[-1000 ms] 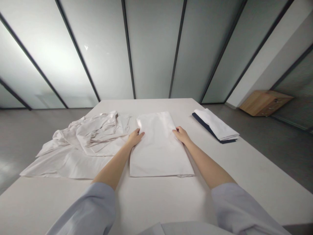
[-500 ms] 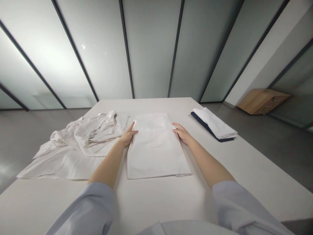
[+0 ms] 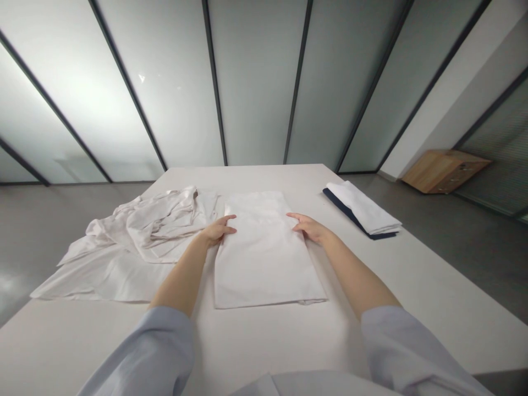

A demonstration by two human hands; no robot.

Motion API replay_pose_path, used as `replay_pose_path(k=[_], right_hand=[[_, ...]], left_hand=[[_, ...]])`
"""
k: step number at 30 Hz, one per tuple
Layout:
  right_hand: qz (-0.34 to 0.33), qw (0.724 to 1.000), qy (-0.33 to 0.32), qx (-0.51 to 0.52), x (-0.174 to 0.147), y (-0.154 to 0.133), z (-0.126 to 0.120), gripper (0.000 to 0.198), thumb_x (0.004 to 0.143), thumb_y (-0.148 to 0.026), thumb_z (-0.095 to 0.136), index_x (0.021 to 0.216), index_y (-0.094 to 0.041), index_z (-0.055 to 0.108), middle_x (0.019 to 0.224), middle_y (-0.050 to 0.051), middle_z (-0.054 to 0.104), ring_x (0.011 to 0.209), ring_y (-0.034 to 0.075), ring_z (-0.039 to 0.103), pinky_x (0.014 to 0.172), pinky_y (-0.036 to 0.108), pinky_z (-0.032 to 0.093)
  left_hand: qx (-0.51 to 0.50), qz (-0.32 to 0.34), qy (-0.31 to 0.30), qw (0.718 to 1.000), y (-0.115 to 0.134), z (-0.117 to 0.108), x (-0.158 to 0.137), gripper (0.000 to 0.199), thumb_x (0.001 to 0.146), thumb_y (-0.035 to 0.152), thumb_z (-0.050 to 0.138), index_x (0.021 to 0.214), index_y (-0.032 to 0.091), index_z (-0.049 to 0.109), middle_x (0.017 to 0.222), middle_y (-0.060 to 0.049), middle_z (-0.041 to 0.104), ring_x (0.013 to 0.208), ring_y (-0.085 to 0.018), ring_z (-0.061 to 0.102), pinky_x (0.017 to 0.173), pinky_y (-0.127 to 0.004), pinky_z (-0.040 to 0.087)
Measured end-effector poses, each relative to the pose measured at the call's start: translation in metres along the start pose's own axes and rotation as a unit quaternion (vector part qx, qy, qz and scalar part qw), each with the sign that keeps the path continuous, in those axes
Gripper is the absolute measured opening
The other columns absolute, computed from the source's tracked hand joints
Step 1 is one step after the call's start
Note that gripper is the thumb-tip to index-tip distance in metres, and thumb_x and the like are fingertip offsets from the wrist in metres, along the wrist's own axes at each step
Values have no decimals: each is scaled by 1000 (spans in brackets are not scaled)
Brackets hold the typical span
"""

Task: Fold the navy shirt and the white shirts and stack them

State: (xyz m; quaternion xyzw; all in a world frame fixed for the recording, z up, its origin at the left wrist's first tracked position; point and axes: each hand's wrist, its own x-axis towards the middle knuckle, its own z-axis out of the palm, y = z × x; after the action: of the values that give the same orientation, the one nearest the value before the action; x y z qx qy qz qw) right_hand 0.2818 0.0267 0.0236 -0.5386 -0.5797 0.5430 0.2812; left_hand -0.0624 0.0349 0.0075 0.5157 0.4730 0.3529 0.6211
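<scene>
Flanking the folded white cloth [image 3: 266, 264], left hand [image 3: 216, 231] and right hand [image 3: 310, 227] are touching its edges — each grip spread, no pinch showing. Matched, light pressure is probably working best.

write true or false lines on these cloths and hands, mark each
The left hand and right hand flank the central folded white cloth. True.
The rumpled white fabric lies left of that cloth. True.
The right hand is on the rumpled white fabric. False: it is at the central folded white cloth.
A second folded white cloth lies on navy cloth. True.
The navy cloth is left of the rumpled white fabric. False: it is to the right.
</scene>
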Motion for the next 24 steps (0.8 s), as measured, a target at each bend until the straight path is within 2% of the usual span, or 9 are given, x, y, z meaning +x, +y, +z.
replay_pose_path(k=[3, 7, 10, 12, 15, 17, 20, 22, 24], right_hand=[[-19, 999, -6, -35, 4, 2, -2, 80, 65, -10, 53, 143, -17, 39, 93, 4, 73, 83, 19, 68, 73, 27, 54], [-42, 992, 18, -119, 10, 1, -6, 64, 64, -7, 57, 128, -14, 56, 87, 3, 72, 76, 18, 66, 73, 27, 52], [-75, 974, 26, -213, 10, -8, -9, 38, 69, -11, 61, 105, -15, 68, 83, 3, 70, 74, 18, 63, 73, 28, 50], [-118, 952, 53, -275, 7, -17, -11, 22, 72, -16, 62, 91, -16, 71, 87, 5, 69, 81, 20, 63, 77, 29, 49], [-197, 920, 113, -319, -3, -31, -16, 15, 71, -18, 64, 85, -19, 71, 101, 7, 66, 95, 22, 60, 84, 29, 46], [-212, 922, 103, -307, -13, -42, -21, 16, 73, -21, 62, 87, -19, 69, 97, 5, 67, 92, 21, 59, 81, 28, 46], [-197, 940, 70, -268, -31, -58, -30, 16, 75, -30, 58, 84, -19, 66, 78, 1, 65, 76, 19, 58, 70, 27, 44], [-211, 947, 75, -229, -39, -68, -35, 19, 75, -35, 58, 82, -18, 65, 78, 1, 65, 76, 20, 57, 71, 27, 43], [-232, 951, 85, -188, -39, -76, -40, 19, 74, -36, 59, 80, -19, 63, 81, 1, 65, 81, 20, 58, 73, 27, 43]], left_hand=[[63, -1, 0, 998, 1, -1, 0, 75, 60, 21, 76, 131, 20, 50, 108, -10, 69, 96, -23, 67, 83, -36, 54], [223, 40, 53, 973, 6, -5, 4, 62, 60, 26, 73, 120, 17, 61, 109, -8, 69, 101, -26, 64, 85, -35, 52], [337, 87, 63, 935, 16, -9, 4, 43, 65, 35, 69, 103, 17, 69, 101, -6, 70, 102, -28, 62, 90, -37, 49], [416, 130, 75, 897, 27, -11, 0, 32, 67, 40, 68, 90, 18, 72, 99, -7, 70, 108, -30, 59, 96, -39, 44], [500, 193, 95, 839, 49, -12, -14, 29, 67, 45, 70, 79, 19, 72, 114, -10, 65, 123, -32, 47, 105, -39, 36], [505, 183, 71, 841, 67, -12, -27, 34, 70, 51, 66, 82, 19, 71, 112, -10, 66, 118, -30, 52, 100, -37, 40], [466, 124, 3, 876, 95, -12, -45, 43, 73, 59, 60, 84, 19, 70, 88, -5, 70, 89, -26, 63, 78, -31, 49], [433, 100, -36, 895, 112, -13, -51, 45, 70, 61, 62, 83, 19, 70, 81, -3, 69, 80, -23, 63, 68, -27, 48], [426, 95, -53, 898, 127, -13, -49, 45, 68, 60, 64, 85, 19, 71, 81, -2, 69, 79, -22, 62, 66, -25, 47]])
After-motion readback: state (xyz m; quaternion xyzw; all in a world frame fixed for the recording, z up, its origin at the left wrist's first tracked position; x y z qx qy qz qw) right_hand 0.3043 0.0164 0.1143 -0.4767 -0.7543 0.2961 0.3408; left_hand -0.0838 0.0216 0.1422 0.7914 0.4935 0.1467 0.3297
